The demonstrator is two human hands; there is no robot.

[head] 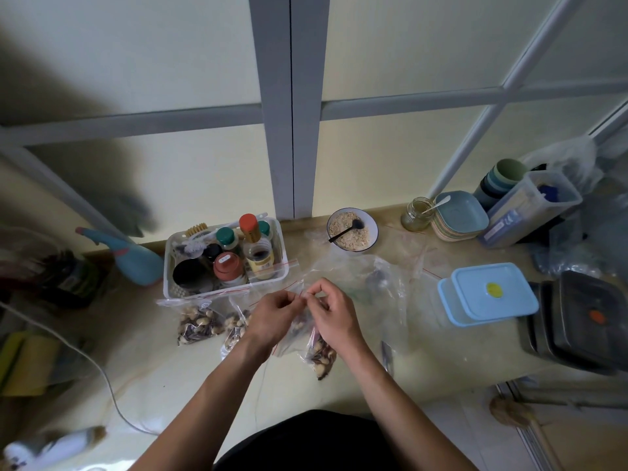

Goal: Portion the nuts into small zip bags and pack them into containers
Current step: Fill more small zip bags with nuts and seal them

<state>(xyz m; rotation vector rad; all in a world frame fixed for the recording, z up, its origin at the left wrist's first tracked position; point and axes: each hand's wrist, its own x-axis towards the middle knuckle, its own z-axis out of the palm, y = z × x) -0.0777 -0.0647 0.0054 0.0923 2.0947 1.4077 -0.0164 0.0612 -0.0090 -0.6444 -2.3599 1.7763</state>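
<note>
Left hand [272, 312]: pinches zip bag [299, 329] top edge.
Right hand [331, 312]: pinches same edge, fingertips touching left's.
Blue containers [489, 294]: right, well apart.
Filled bags [198, 321]: just left.

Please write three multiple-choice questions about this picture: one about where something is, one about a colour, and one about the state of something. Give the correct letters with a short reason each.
1. Where is the bowl with the black spoon?
A. inside the white basket
B. on the counter near the wall
C. on top of the blue container

2. What colour is the lid of the blue container?
A. light blue
B. red
C. black

3. What are the two hands doing?
A. resting flat on the counter
B. holding the spoon
C. pinching the top of a small zip bag

Answers:
1 B, it stands right of the white basket.
2 A, with a yellow sticker.
3 C, left hand and right hand pinch the zip bag at its seal.
</note>
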